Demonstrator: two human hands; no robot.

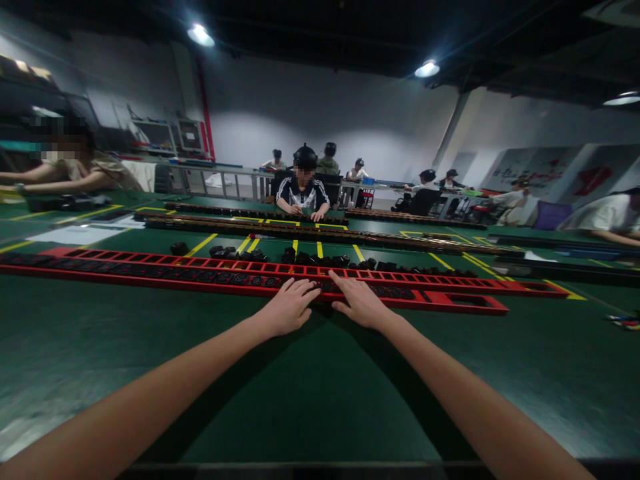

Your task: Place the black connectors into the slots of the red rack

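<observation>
- Forearms came in from the bottom edge over the green table [320, 393], both reaching fwd to the near red rail [125, 273].
- L hand [289, 305]: palm down on the near red rail approx. mid-length, fingers flat and close together, tips angled inward. It pinched nothing and looked to be pressing down.
- R hand [361, 303]: same pose just beside it on the rail, flat, fingers together, thumb out toward the camera. Fingertips of both hands nearly met over the rail.
- Near red rail, left of the hands: slots packed w/ black modules [220, 277] all the way along, as far as blur allowed.
- Right of the hands: a few more filled, then the end slots [470, 303] were bare.
- Judgement: this rail was mostly loaded, w/ the right end left to fill.
- Second red rail [150, 259], right behind the near one: slots looked open, so prob. not started.
- Loose black parts [300, 257] sat in a row behind both rails, unplaced.
- Farther behind: dark rails [250, 225] and a co-worker [303, 190] seated opposite, hands on those.
</observation>
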